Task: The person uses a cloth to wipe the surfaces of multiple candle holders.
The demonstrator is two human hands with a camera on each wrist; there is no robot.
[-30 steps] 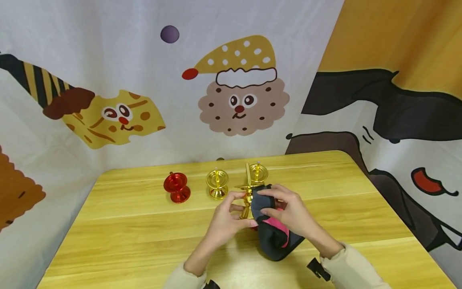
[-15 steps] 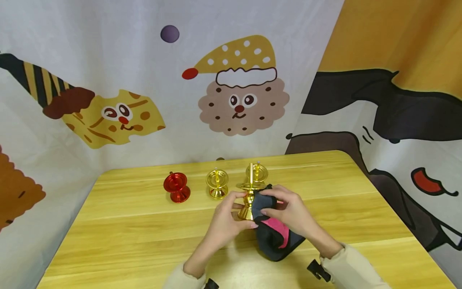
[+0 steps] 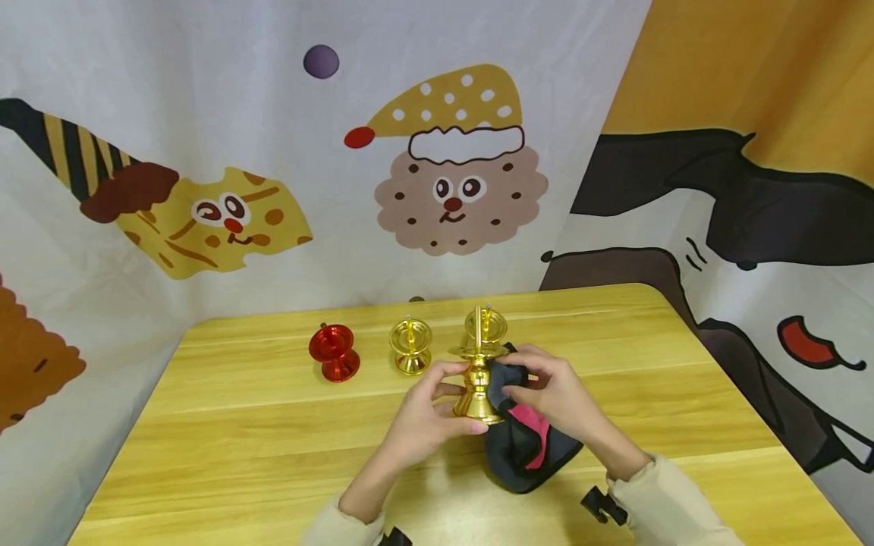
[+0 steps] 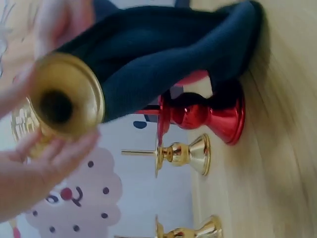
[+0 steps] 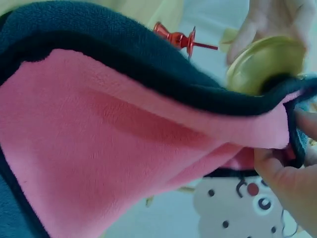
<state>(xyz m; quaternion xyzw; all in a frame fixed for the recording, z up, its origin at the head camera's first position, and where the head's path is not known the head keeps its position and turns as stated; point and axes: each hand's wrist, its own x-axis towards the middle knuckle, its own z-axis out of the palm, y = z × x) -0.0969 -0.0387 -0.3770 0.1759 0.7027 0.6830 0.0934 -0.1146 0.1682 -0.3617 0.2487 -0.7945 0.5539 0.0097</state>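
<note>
In the head view my left hand [image 3: 425, 413] holds a gold candlestick [image 3: 476, 390] above the table, its thin rod pointing up and its flared foot down. The left wrist view looks into the hollow foot [image 4: 81, 106]. Pinched in my right hand [image 3: 556, 387] is a cloth [image 3: 514, 455], dark blue-grey on one face and pink on the other, with black edging. Its upper part lies against the candlestick's right side; the rest hangs down to the table. The pink face [image 5: 114, 148] fills much of the right wrist view.
At the back of the wooden table [image 3: 273, 455] stand a red candlestick [image 3: 334, 353] and two gold ones [image 3: 411, 347], [image 3: 495, 322]. Another red candlestick [image 4: 228, 114] shows past the cloth in the left wrist view. A cartoon-printed curtain [image 3: 273, 114] hangs behind.
The gold candlestick has gone from tilted to nearly upright, turning in my left fingers. My right hand and the cloth's top have shifted slightly right, baring more of its body.
</note>
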